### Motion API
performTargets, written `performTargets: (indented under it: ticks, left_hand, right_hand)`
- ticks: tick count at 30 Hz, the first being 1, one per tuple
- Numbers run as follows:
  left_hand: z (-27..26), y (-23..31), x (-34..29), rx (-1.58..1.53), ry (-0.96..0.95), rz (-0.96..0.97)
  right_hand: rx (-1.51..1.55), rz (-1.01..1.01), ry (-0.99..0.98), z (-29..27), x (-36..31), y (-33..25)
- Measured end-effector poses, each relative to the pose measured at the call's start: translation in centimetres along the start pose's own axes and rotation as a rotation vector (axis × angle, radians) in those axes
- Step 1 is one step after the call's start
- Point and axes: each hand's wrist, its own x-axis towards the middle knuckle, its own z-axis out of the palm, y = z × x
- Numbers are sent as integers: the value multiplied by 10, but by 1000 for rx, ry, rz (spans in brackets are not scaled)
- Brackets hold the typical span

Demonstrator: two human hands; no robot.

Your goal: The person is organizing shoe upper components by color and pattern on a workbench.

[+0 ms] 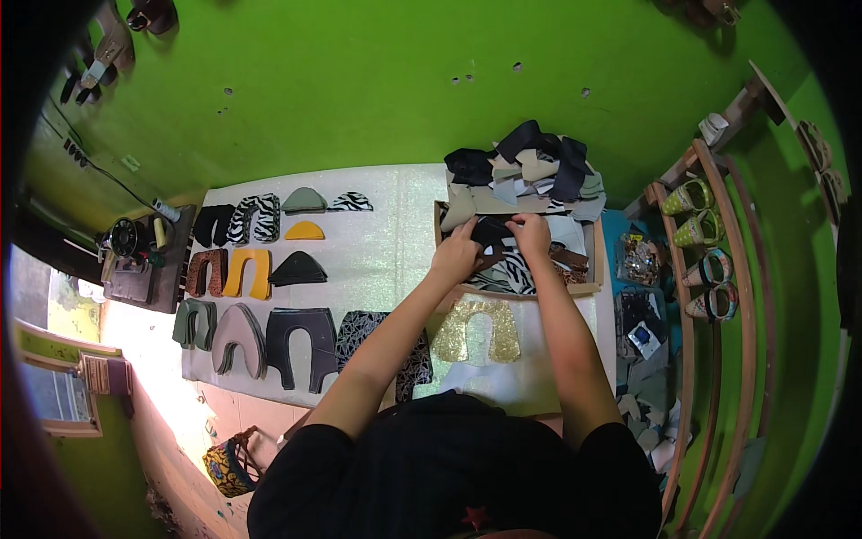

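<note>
Overhead view of a person sorting cut shoe-upper pieces. Both hands reach into a shallow cardboard box [594, 247] at the far right of the white sheet [386, 242]. The left hand [456, 256] and the right hand [532, 234] each pinch an edge of one black piece [492, 232] between thumb and fingers, holding it just above the box's jumble of striped, brown and grey cuts; gripping it at two sides likely keeps the limp material flat enough to inspect. Behind the box rises a loose heap [530, 171] of navy, grey and beige pieces. To the left, pieces lie flat in rows, apparently grouped by shape and colour: zebra-print [254, 218], yellow [249, 272], brown [207, 272], grey [239, 340] and dark U-shaped uppers [303, 346], with small toe caps [304, 200] between them. A gold glitter upper [476, 331] lies near the person, just beside the box. The sheet covers a low surface; bright green walls surround it. A sewing machine [130, 247] stands at the left, and a curved wooden rack [709, 269] at the right holds patterned shoes [690, 196].
</note>
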Motion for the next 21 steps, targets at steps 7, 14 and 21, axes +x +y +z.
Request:
performTargets:
  ticks: [7,14,21]
  left_hand:
    - [-4,3,1,-45,36,-14]
    - [-1,1,2,-237,184,-28]
    - [-6,3,-1,-327,228,-134]
  right_hand:
    - [-122,-267,191,17,-7,8]
    - [-170,-362,218,10,-8,9]
    - [-74,-516,214,-26,-11,-4]
